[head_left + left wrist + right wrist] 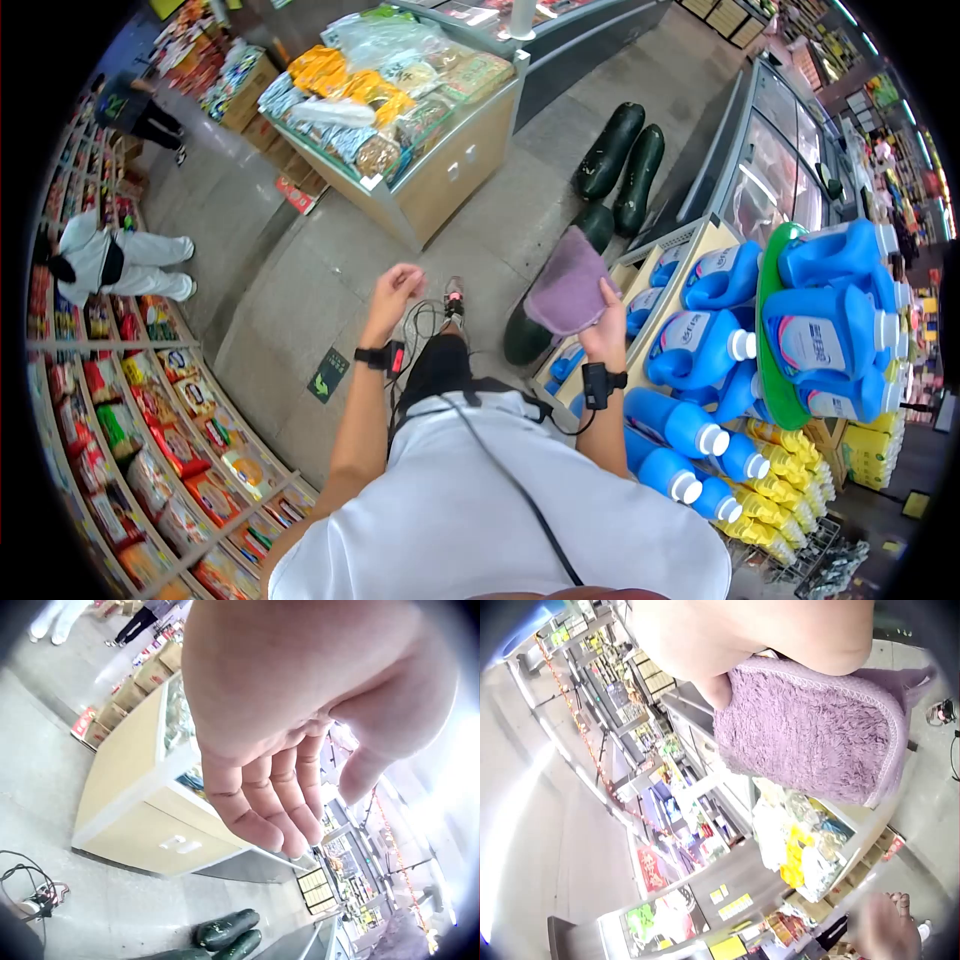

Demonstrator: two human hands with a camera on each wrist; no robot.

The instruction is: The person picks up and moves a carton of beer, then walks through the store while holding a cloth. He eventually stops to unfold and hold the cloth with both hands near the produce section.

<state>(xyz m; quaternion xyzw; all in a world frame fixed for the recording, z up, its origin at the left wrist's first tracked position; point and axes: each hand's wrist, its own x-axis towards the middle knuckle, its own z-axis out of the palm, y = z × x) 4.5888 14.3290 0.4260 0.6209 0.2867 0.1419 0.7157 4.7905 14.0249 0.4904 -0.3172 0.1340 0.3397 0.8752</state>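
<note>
In the head view my right hand (604, 328) grips a purple, towel-like cloth (568, 284) by its edge. The right wrist view shows the cloth's fuzzy pile and stitched border (810, 731), with my thumb pressed on it. My left hand (396, 290) is held out in front of my body with nothing in it. Its fingers (259, 825) hang loosely curled in the left wrist view. Several long dark green winter melons (609, 152) lie on the floor ahead, and the cloth overlaps part of the nearest ones in the head view.
Blue detergent jugs (692, 348) crowd a shelf close on my right, beside a freezer case (775, 150). A wooden counter (455, 180) piled with bagged goods stands ahead. Snack shelves (160, 430) curve along the left, where a person (125, 265) stands. Loose cable (420, 322) hangs near my foot.
</note>
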